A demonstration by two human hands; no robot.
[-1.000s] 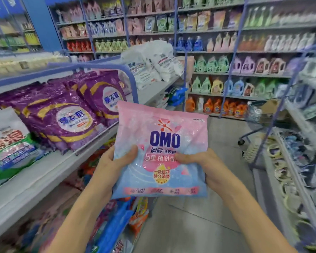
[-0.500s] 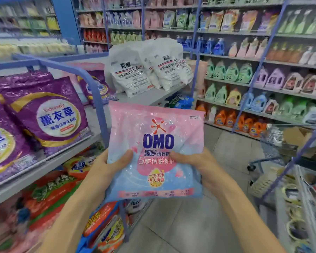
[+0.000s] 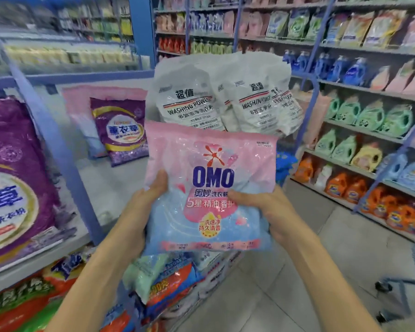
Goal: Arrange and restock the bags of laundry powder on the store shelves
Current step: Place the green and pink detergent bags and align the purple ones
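Both hands, left hand [image 3: 139, 212] and right hand [image 3: 271, 212], grip the pink-and-blue plastic OMO powder bag [image 3: 209, 188] upright by its sides, label forward, seemingly ready for the grey shelf [image 3: 110, 178].

Room on bare shelf [image 3: 113, 188] before small purple bag [image 3: 122, 133], white washing-powder bags [image 3: 216, 101] at right, blue upright [image 3: 58, 149] at left

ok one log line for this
held: pink OMO bag | left hand: grips left edge | right hand: grips right edge | shelved: no | behind: white washing powder bags
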